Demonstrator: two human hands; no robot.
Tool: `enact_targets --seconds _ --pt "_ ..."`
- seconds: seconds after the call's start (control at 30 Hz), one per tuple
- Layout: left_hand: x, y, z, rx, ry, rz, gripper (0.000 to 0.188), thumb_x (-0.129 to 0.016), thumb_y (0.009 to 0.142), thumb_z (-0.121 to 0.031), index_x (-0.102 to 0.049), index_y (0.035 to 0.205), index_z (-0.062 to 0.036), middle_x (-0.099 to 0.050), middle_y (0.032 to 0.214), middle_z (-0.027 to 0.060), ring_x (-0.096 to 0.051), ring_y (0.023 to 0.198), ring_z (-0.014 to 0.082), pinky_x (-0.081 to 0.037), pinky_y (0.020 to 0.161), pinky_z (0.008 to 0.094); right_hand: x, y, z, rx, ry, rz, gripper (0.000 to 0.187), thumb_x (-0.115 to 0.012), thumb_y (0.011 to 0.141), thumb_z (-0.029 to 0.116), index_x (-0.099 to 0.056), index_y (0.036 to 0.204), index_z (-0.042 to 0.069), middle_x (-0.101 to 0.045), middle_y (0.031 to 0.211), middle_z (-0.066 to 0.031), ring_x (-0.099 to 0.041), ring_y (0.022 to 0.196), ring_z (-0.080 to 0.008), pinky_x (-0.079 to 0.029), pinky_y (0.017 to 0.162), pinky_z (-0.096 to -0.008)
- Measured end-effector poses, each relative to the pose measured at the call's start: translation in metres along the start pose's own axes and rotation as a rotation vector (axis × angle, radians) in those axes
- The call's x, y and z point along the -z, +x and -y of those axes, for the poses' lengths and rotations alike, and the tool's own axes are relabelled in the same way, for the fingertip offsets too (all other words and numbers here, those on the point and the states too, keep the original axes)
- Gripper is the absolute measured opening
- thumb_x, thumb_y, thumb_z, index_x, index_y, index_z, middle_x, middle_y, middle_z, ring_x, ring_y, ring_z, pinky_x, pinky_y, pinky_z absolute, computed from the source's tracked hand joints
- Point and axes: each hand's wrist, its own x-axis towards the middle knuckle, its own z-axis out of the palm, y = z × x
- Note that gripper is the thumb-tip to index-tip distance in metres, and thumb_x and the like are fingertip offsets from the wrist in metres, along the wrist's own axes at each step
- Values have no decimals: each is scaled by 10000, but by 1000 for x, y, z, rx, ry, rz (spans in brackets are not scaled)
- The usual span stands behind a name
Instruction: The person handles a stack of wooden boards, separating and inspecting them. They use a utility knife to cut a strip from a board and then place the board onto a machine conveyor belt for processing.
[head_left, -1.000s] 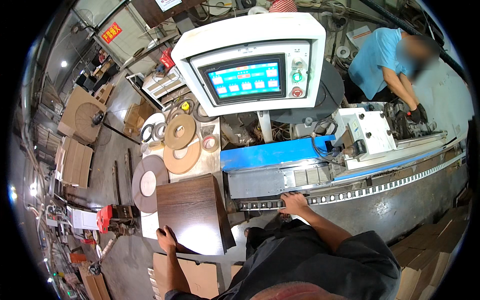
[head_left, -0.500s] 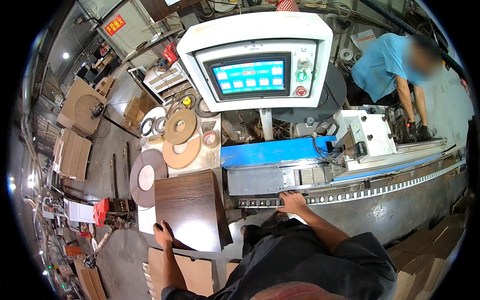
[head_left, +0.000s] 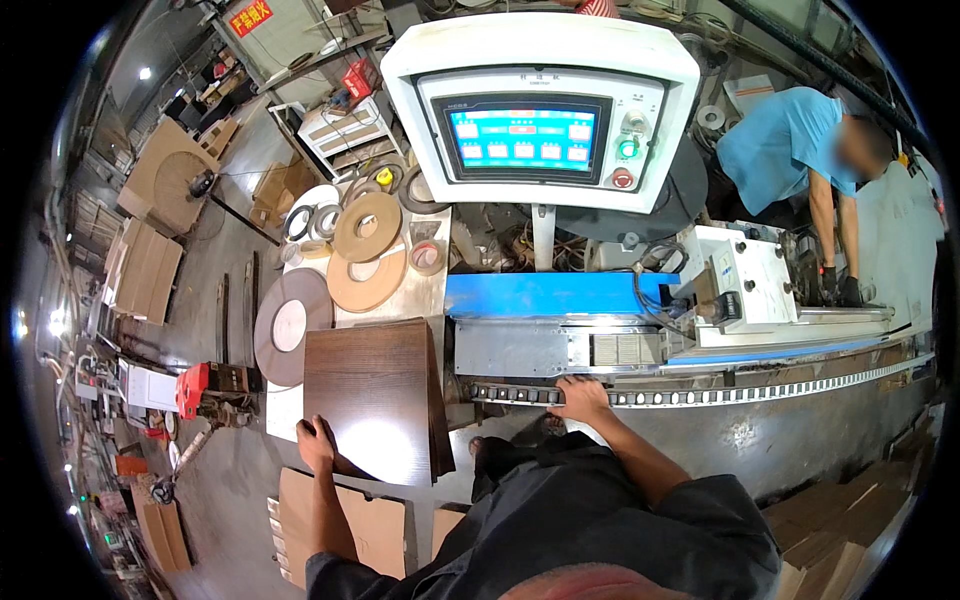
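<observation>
Dark brown wood-grain panels (head_left: 370, 390) lie stacked on the light-topped table at the left, their edges fanned slightly at the right side. My left hand (head_left: 316, 445) is closed at the left edge of the top panel, near its front corner; the fingertips are partly hidden. To the right, my right hand (head_left: 580, 398) rests over the roller rail (head_left: 680, 398) along the machine's front, fingers stretched out and holding nothing. Just behind that hand is the flat metal bed (head_left: 510, 347) of the machine, with a blue cover (head_left: 540, 295) beyond it.
A white control box (head_left: 540, 110) with a lit screen stands above the machine. Rolls of edge banding (head_left: 367, 285) lie behind the panels. At the far right a person in a blue shirt (head_left: 775, 150) bends over the machine's other end. Cardboard (head_left: 340, 520) lies below left.
The whole view has shifted a little, with the control box now further right and the panels slightly higher. Both hands keep their places on the panel edge and the rail.
</observation>
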Motion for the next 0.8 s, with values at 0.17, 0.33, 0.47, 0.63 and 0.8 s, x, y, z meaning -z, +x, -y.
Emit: enact_targets --seconds 0.17,0.33,0.47,0.63,0.8 --pt "0 0 -6 23 5 20 543 -593 1055 -529 -632 1147 4 -710 1094 236 -677 1029 452 -527 911 521 -3 1 -3 1 -11 -3 682 -798 789 646 -716 1223 127 -735 1233 -115 -735 1128 -318 -595 908 -470" --pt "0 2 0 32 8 21 534 -599 1056 -516 -643 1146 8 -710 1098 225 -679 1028 438 -528 911 512 1 1 2 5 -25 15 682 -796 789 649 -717 1226 131 -735 1233 -103 -737 1132 -305 -598 898 -469" --pt "0 2 4 25 10 18 537 -601 1054 -518 -649 1153 8 -707 1098 223 -679 1024 428 -527 916 507 3 1 4 1 -28 18 684 -798 787 649 -718 1229 134 -735 1233 -98 -738 1131 -301 -598 897 -467" --pt "1 0 -5 33 17 34 557 -584 1059 -533 -649 1168 10 -702 1107 226 -674 1033 431 -524 923 506 0 1 -1 -2 -23 14 682 -800 782 646 -723 1219 128 -739 1217 -99 -740 1122 -303 -597 897 -467" --pt "4 -1 -4 32 31 32 571 -573 1062 -548 -649 1174 6 -702 1114 223 -671 1046 435 -523 929 509 -1 2 0 6 -21 5 676 -800 779 644 -725 1205 124 -741 1206 -103 -740 1122 -303 -597 890 -468"
